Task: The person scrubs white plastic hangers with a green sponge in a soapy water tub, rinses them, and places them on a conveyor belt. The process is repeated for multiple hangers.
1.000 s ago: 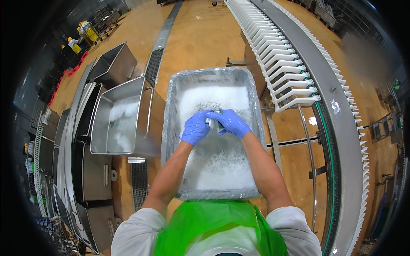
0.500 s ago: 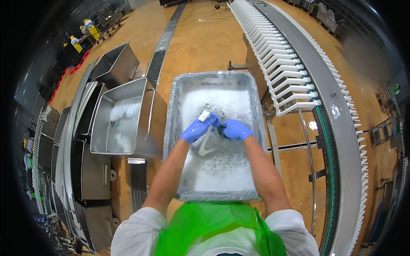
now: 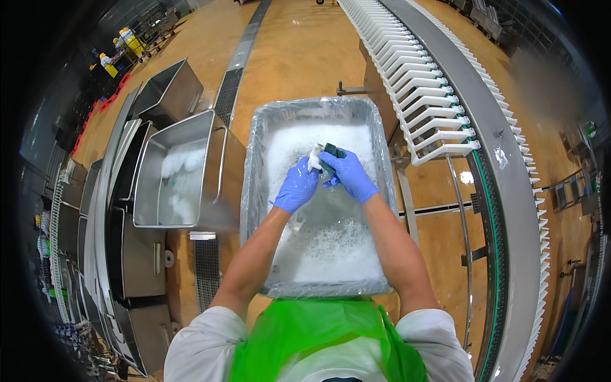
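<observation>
Both my hands, in blue gloves, are over a plastic-lined tub point(image 3: 252, 146) of foamy water point(image 3: 324, 251). My left hand point(image 3: 298, 187) is closed around a white plastic conveyor piece point(image 3: 314, 156), its end rising past the fingers. In my right hand point(image 3: 351, 173) a dark green scouring pad point(image 3: 331, 153) is gripped and pressed against the white piece's upper end. Most of the piece is hidden behind my left hand; a pale part shows dimly in the water below that hand.
To the right runs a curved conveyor point(image 3: 468, 95) with a row of white angled arms point(image 3: 420, 86). A steel bin point(image 3: 214, 172) with foamy water stands left of the tub, among other steel bins point(image 3: 141, 254). A floor grate point(image 3: 207, 274) lies between. People point(image 3: 130, 39) work far left.
My hands have risen slightly away from the water, bringing the white piece's end up. The green pad, mostly hidden before, now shows at its top in my right hand.
</observation>
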`<state>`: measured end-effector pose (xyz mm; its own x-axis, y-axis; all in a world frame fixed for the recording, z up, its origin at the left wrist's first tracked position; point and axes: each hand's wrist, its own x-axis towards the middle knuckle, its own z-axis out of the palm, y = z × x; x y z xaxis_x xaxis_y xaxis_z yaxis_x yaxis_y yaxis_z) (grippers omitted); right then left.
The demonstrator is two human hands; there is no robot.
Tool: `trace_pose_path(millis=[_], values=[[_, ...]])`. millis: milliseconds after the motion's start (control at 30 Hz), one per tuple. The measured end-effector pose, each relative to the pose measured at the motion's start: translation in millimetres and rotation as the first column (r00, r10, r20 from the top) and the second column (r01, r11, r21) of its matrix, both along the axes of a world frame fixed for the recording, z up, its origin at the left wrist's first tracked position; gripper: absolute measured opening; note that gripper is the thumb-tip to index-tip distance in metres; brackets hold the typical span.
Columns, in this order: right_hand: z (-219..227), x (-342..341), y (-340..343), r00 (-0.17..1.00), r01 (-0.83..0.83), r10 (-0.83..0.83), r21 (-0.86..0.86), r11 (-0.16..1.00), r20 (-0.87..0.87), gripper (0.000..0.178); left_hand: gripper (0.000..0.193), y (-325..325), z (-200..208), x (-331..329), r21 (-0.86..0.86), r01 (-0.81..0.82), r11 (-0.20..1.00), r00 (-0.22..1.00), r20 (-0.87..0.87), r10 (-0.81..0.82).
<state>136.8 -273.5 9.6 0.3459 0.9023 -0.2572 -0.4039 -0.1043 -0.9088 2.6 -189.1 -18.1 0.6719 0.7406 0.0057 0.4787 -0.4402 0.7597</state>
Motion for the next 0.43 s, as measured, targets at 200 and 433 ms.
trace_pose_path(millis=[200, 433], values=[[4.1, 12.4, 0.2, 0.970, 0.030, -0.050, 0.091, 0.995, 0.237, 0.034, 0.030, 11.9, -10.3, -4.3, -0.529, 0.182, 0.829, 0.967, 0.247, -0.054], [-19.6, 2.8, 7.8, 0.805, -0.078, 0.127, -0.108, 0.991, 0.579, 0.038, 0.038, 2.8, 1.9, -6.0, -0.793, 0.244, 0.559, 0.969, 0.228, -0.099]])
